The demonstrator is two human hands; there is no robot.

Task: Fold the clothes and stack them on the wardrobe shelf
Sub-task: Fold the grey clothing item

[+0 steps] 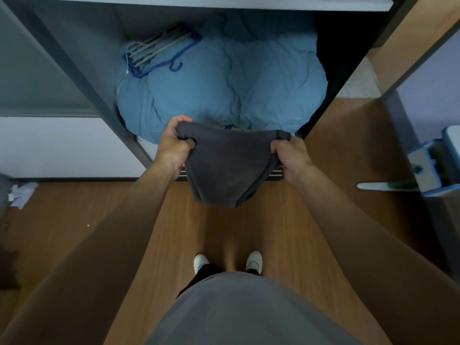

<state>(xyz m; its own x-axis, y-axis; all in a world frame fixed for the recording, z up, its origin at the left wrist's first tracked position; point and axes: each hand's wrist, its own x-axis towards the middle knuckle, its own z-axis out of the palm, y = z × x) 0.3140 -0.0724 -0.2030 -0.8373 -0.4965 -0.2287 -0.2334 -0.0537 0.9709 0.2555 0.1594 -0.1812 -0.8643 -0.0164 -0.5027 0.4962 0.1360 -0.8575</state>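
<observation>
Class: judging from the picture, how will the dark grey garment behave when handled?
Probably floppy: the dark grey garment sags between the left hand and right hand. Likely light, since pinching its corners holds it. It seems unlikely to slip, as bunched fabric grips well.

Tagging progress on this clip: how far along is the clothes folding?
Done: no folded stack is visible. In hand: the left hand and right hand each hold a top corner of the dark grey fabric garment, hanging unfolded. Left: folding it and placing it on the white wardrobe shelf.
</observation>
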